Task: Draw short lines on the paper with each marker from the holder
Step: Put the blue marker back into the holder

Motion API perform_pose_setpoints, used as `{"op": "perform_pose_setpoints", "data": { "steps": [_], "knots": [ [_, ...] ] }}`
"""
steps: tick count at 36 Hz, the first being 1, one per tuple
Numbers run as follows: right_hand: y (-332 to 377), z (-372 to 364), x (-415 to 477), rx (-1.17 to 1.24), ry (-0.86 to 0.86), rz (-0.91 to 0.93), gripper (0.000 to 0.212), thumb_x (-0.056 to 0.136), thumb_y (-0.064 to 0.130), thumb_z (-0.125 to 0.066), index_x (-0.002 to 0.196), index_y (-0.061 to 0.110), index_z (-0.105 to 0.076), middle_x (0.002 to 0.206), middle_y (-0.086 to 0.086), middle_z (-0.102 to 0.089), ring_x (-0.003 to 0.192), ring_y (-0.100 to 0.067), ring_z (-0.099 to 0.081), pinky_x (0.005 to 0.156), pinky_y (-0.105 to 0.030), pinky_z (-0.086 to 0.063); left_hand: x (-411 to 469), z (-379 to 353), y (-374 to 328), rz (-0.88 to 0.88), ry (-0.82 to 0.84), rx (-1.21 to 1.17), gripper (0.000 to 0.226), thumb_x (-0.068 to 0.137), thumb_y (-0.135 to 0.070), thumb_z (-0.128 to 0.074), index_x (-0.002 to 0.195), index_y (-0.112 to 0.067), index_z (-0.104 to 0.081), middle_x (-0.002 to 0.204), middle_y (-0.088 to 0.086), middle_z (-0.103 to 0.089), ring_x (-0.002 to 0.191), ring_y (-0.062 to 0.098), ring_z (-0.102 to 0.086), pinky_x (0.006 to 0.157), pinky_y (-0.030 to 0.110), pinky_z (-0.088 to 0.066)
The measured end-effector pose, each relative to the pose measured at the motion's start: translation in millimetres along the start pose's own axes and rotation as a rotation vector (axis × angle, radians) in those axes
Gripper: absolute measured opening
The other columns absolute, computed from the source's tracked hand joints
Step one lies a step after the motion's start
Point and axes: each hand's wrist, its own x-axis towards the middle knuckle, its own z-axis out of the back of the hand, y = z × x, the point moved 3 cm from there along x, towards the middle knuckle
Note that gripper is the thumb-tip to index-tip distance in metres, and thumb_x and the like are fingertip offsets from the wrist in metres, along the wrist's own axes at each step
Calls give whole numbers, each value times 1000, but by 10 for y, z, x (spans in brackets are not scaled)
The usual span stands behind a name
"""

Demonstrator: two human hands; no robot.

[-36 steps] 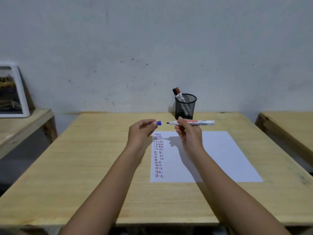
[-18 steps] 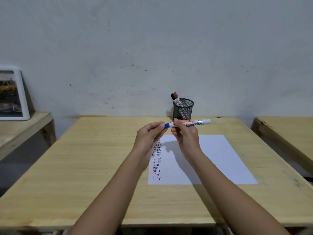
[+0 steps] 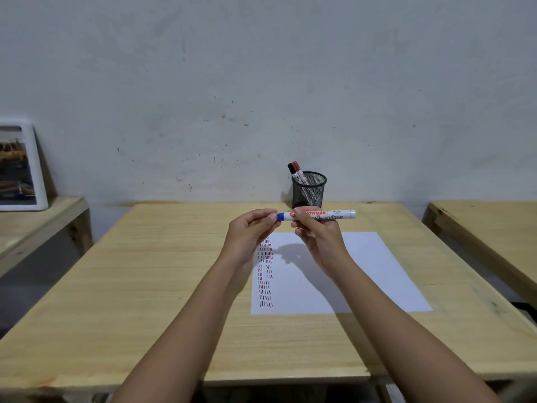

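Observation:
I hold a white marker (image 3: 328,215) level above the paper, my right hand (image 3: 318,237) gripping its barrel. Its blue cap (image 3: 280,216) sits on the left end, pinched by the fingers of my left hand (image 3: 250,232). The white paper (image 3: 363,271) lies on the wooden table (image 3: 145,286) and carries columns of short red, black and blue dashes (image 3: 265,274) along its left edge. A black mesh holder (image 3: 309,190) stands at the table's far edge with two markers (image 3: 297,171), one black-capped and one red-capped, leaning out of it.
A framed picture (image 3: 20,167) leans against the wall on a lower wooden bench at the left. Another wooden table (image 3: 488,228) stands to the right, across a narrow gap. The grey wall rises right behind the holder.
A second ago my left hand held the blue cap apart from the bare tip. The hands came together and the cap now sits on the marker.

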Motion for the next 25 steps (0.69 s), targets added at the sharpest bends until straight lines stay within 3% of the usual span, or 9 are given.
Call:
{"op": "perform_pose_setpoints", "data": {
  "steps": [6,11,16,18,22,25],
  "knots": [
    [122,205,-60,54,-48,-1,10,83,1,-62,81,8,-68,63,3,-68,59,-6,-63,56,-12,-50,10,145,-120,-4,-31,-56,12,82,2,-62,92,-3,-67,75,2,-74,70,9,-71,68,12,-56],
    [194,312,-133,-271,92,57,11,81,-2,-64,85,7,-69,72,-2,-71,69,-14,-68,66,-18,-53,33,168,-245,-69,-41,18,12,82,0,-64,92,-5,-69,77,2,-74,74,9,-69,74,14,-56],
    [223,246,-149,-679,189,67,17,78,0,-69,88,13,-68,80,-10,-69,65,-15,-66,58,-19,-48,98,19,-363,-162,-25,193,12,83,-4,-65,94,-7,-70,89,8,-70,81,12,-67,82,17,-55],
    [223,209,-124,-819,217,79,21,76,2,-69,92,15,-67,87,-11,-68,68,-15,-63,63,-22,-51,124,-84,-406,-203,-11,286,14,82,-7,-67,95,-8,-70,87,6,-70,81,13,-66,82,17,-55],
    [218,124,-54,-910,235,100,23,77,5,-68,95,19,-62,85,1,-64,74,-16,-63,75,-29,-52,216,-296,-452,-276,33,448,16,81,-9,-69,96,-8,-71,81,4,-69,80,13,-64,85,23,-52],
    [235,86,70,-907,199,125,24,77,8,-70,93,23,-59,81,7,-58,72,-17,-61,74,-30,-51,340,-436,-450,-323,88,548,12,80,-9,-69,92,-12,-72,78,4,-70,72,7,-65,75,17,-52]
  ]
}}
